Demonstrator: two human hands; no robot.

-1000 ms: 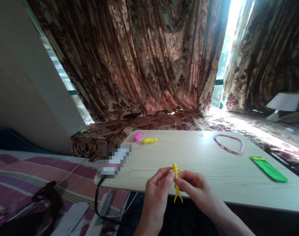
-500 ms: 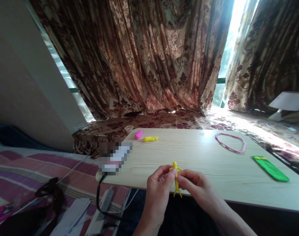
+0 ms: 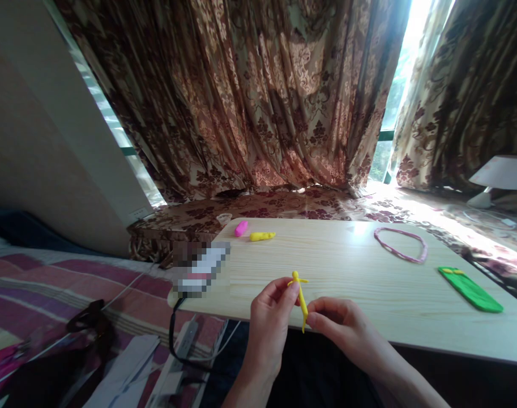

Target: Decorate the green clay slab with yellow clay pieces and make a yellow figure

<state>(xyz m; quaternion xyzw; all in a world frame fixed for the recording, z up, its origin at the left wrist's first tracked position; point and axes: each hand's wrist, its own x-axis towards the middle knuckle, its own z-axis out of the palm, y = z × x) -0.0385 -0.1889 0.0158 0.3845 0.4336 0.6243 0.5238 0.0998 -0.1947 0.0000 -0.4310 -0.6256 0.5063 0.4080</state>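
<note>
My left hand (image 3: 272, 314) pinches a small yellow clay figure (image 3: 301, 298) by its upper body, between thumb and fingers. The figure has a round head, two thin arms spread sideways and a long body, and it tilts with its head to the left. At its lower end, the thumb and forefinger of my right hand (image 3: 341, 318) are closed on a leg, partly hiding it. The other leg points down. Both hands are above the front edge of a light wooden table (image 3: 326, 258).
Toward the back left lie a pink lump (image 3: 241, 228) and a yellow lump (image 3: 262, 236). A blurred-out device (image 3: 205, 272) with a black cable is on the left. To the right are a pink twisted loop (image 3: 400, 259) and a green slab (image 3: 470, 290) with yellow bits.
The yellow figure has tilted, its head moving left and up. My right hand has shifted from the figure's middle down to its legs. The view has moved slightly.
</note>
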